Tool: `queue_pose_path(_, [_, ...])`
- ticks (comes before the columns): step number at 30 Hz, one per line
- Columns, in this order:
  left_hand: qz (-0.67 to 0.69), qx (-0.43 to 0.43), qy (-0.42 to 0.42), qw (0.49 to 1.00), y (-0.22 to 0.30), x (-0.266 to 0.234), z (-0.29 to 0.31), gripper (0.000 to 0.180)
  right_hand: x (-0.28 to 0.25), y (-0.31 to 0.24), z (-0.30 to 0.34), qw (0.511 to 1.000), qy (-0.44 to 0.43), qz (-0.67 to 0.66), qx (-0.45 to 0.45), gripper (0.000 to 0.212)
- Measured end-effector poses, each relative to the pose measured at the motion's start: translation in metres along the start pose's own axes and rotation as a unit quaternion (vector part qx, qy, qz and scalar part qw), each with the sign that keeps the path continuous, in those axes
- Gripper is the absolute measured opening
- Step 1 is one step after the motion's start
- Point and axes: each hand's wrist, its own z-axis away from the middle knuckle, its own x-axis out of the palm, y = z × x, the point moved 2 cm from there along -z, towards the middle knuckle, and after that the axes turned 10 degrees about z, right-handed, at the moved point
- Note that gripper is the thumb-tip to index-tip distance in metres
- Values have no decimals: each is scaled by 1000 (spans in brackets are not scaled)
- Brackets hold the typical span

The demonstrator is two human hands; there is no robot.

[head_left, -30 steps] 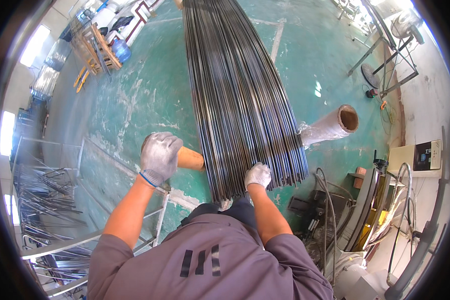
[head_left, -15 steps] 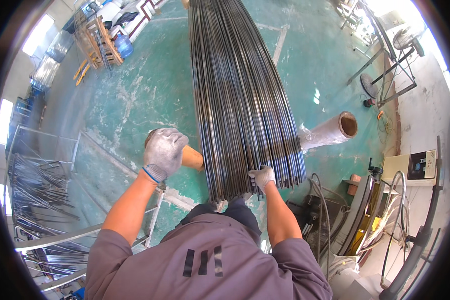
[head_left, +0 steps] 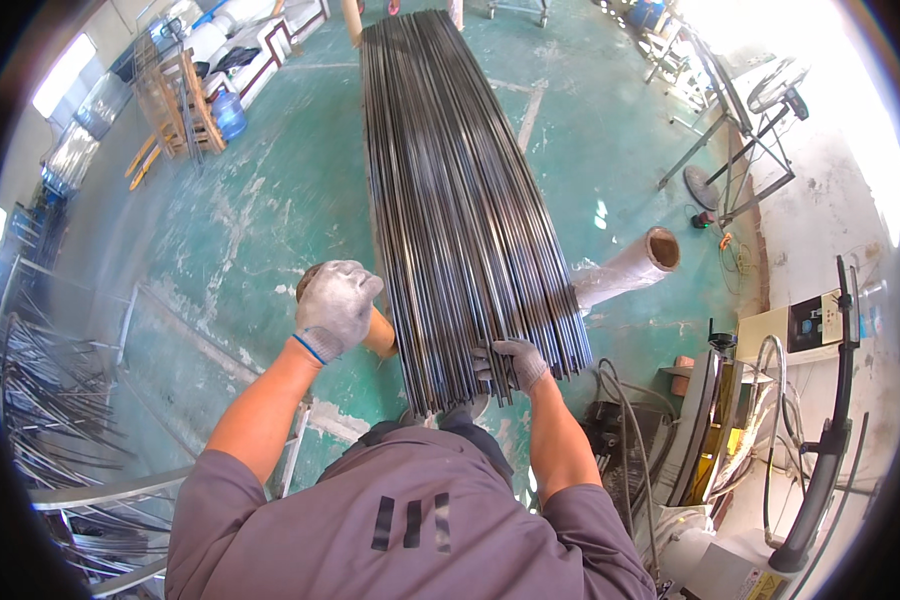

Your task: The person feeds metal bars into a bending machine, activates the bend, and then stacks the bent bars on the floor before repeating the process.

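Your right hand (head_left: 513, 364) now extends fingers left across the rods (head_left: 460, 210), seemingly reaching more, grip unclear, while your left hand (head_left: 338, 303) clasps the brown tube (head_left: 380, 335).

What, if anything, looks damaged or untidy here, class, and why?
The green painted floor looks damaged: pale scuffed patches break its coating left of the long, dark metal rods. The thin grey metal strips at far left look untidy, lying at crossing angles.

2 left windows (head_left: 64, 77) glow; glare bleaches right wall (head_left: 820, 195); edges bend.
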Motion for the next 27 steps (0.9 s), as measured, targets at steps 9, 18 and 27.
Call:
queue_pose_path(9, [-22, -28, -107, 994, 40, 19, 21, 12, 61, 6, 34, 943, 247, 222, -29, 43])
queue_pose_path(18, [719, -469, -66, 509, 31, 216, 101, 20, 119, 172, 257, 774, 405, 480, 79, 54])
queue_pose_path(27, [793, -539, -132, 253, 97, 253, 109, 21, 268, 400, 432, 605, 592, 419, 330, 30])
